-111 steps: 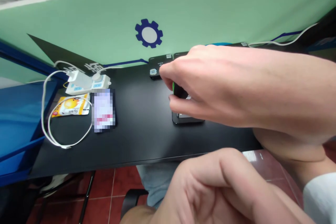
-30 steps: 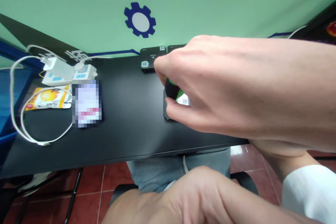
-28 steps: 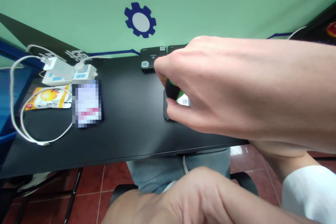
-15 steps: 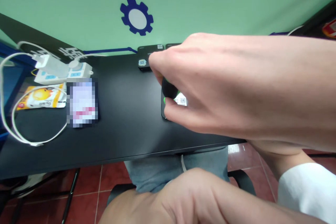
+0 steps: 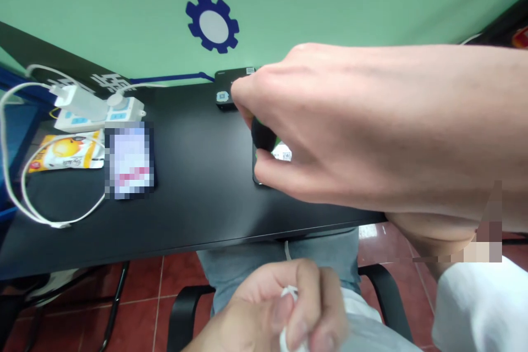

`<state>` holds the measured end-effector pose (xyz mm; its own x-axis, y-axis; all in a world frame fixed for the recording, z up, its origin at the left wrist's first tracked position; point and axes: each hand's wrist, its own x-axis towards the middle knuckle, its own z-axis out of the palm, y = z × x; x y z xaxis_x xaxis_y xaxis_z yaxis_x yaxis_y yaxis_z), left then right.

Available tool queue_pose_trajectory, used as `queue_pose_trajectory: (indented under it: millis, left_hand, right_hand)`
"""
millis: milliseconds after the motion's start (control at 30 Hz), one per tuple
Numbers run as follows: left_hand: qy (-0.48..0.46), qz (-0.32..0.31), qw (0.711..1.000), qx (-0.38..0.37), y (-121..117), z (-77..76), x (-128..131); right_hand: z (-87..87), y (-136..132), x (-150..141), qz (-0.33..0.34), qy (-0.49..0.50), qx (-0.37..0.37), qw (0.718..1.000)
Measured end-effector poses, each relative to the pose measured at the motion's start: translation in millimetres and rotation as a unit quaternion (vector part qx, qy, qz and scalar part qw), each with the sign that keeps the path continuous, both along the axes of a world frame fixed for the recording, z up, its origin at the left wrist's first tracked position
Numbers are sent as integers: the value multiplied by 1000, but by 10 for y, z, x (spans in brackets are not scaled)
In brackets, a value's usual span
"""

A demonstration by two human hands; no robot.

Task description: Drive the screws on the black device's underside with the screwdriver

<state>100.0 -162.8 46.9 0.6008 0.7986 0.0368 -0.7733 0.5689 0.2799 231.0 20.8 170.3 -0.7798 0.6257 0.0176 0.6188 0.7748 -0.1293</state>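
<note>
My right hand (image 5: 313, 121) reaches in from the right, palm down, over the desk. Its thumb and fingers pinch a stubby black-and-green handle (image 5: 263, 135), shaped like a screwdriver's; its lower end is hidden. Beneath it lies a flat black device (image 5: 256, 174) with a white label (image 5: 284, 152) and a printed code, mostly covered by the hand. Low in front of my lap, my left hand (image 5: 289, 302) is turned palm up with its fingers curled. A small white thing (image 5: 289, 290) shows between them, too covered to name.
Another flat black device (image 5: 225, 88) lies at the desk's back edge by the green wall. To the left are a phone (image 5: 130, 160), a yellow-and-white packet (image 5: 68, 152), a power strip (image 5: 124, 111) with a charger, and a looped white cable (image 5: 61, 225). Chair armrests flank my lap.
My left hand has turned over, so its curled fingers and the white thing now show. My right hand stays over the device with the handle, nearly in place.
</note>
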Motion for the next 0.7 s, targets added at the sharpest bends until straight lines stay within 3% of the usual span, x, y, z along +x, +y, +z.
queue_pose_trajectory:
  millis: [133, 267, 433, 533, 633, 700]
  left_hand:
    - [64, 10, 995, -82, -206, -100, -185]
    - [191, 78, 968, -142, -277, 108, -291]
    - [305, 169, 928, -133, -168, 361, -293]
    - [320, 170, 925, -112, -103, 363, -280]
    - [257, 169, 949, -72, -78, 304, -256]
    - [255, 169, 950, -69, -103, 269, -215]
  right_hand:
    - [-27, 7, 8, -8, -14, -8, 1000]
    - [-16, 12, 6, 10, -14, 11, 1000]
    - [155, -22, -7, 46, -97, -13, 994]
    - [194, -34, 11, 59, -97, -37, 993]
    - [113, -22, 14, 28, -83, -36, 996]
    - [39, -10, 13, 15, -54, -27, 998]
